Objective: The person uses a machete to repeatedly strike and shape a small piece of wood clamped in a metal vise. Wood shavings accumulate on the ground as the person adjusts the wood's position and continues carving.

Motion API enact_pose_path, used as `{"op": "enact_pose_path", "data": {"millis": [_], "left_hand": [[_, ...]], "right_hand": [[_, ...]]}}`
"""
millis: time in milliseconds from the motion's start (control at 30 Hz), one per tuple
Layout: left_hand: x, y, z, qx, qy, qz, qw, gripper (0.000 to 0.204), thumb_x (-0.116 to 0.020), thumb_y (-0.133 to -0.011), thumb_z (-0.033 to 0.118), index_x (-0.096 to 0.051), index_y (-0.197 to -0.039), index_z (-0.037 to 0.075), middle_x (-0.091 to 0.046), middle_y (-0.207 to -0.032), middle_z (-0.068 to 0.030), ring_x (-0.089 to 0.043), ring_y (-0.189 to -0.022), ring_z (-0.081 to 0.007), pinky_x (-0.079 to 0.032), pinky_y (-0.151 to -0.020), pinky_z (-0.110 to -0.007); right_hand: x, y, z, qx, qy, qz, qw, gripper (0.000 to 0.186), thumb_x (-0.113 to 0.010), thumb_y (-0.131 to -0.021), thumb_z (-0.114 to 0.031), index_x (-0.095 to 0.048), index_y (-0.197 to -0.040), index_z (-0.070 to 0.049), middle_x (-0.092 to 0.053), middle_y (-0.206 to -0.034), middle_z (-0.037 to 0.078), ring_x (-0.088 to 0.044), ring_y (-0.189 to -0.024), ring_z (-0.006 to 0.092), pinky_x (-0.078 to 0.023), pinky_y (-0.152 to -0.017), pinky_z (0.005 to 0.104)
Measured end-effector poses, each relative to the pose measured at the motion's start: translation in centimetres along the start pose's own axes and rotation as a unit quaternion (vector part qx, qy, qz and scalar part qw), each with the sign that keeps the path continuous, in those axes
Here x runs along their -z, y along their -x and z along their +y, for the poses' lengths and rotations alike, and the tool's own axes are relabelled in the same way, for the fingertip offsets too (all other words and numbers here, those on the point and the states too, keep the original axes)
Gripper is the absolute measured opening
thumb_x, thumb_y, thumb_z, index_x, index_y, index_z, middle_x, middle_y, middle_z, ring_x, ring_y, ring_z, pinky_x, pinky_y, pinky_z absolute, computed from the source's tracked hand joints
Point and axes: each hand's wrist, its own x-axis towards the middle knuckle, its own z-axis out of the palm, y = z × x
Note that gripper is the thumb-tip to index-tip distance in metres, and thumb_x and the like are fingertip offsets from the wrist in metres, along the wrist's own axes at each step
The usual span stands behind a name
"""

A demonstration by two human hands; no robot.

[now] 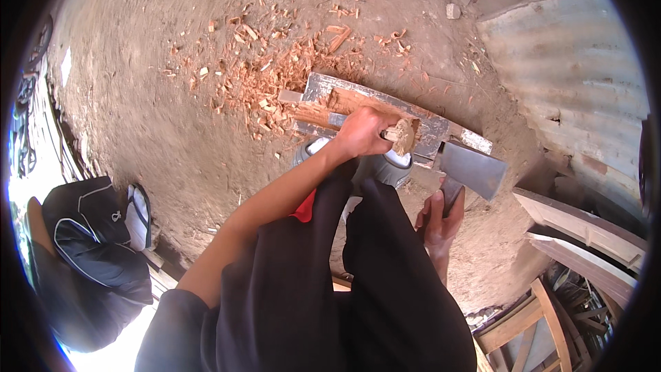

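My left hand (365,131) is closed around a chisel (337,118) whose pale wooden handle has a split, flattened end (405,136). The chisel lies over a weathered board (434,127) with flaking paint and a gouged, reddish-brown middle. Beneath the board are grey metal cans or buckets (391,173), partly hidden by my dark trousers. At the board's right end, my right hand (441,217) grips the handle of a tool with a broad, flat, rectangular metal head (471,169).
Wood shavings (255,69) litter the dirt floor (138,131). A corrugated metal sheet (558,69) stands at right, with wooden planks (571,220) and a wooden frame (513,327) below it. A black bag (93,234) and a sandal-like item (138,215) sit at left.
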Motion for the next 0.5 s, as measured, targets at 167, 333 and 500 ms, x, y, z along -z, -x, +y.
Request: {"op": "enact_pose_path", "data": {"millis": [167, 333, 500], "left_hand": [[-0.2, 0.1, 0.3, -0.025, 0.013, 0.021, 0.999, 0.023, -0.068, -0.063, 0.013, -0.067, -0.086, 0.007, -0.066, -0.072, -0.0193, -0.066, -0.072, -0.0431, -0.053, -0.064, -0.051], [-0.6, 0.2, -0.5, -0.036, -0.012, 0.021, 0.999, 0.026, -0.079, -0.067, 0.015, -0.074, -0.091, 0.005, -0.067, -0.073, -0.0183, -0.067, -0.067, -0.0381, -0.053, -0.06, -0.042], [-0.6, 0.7, -0.2, -0.036, -0.005, 0.022, 0.999, 0.027, -0.075, -0.063, 0.014, -0.071, -0.089, 0.006, -0.066, -0.072, -0.0185, -0.067, -0.069, -0.0397, -0.054, -0.061, -0.046]], "right_hand": [[-0.2, -1.0, -0.1, -0.083, 0.126, -0.114, 0.982, 0.031, -0.056, -0.105, -0.015, -0.047, -0.13, 0.002, -0.053, -0.063, 0.003, -0.051, -0.045, 0.0111, -0.042, -0.041, 0.0274], [-1.3, 0.2, -0.3, 0.0, -0.011, -0.02, 1.0, 0.03, -0.058, -0.106, -0.017, -0.049, -0.128, 0.002, -0.056, -0.066, 0.004, -0.051, -0.046, 0.0108, -0.041, -0.042, 0.0282], [0.2, -0.8, -0.2, 0.02, 0.178, -0.101, 0.979, 0.026, -0.059, -0.105, -0.019, -0.053, -0.121, 0.001, -0.056, -0.063, 0.003, -0.054, -0.047, 0.0117, -0.042, -0.043, 0.0283]]}}
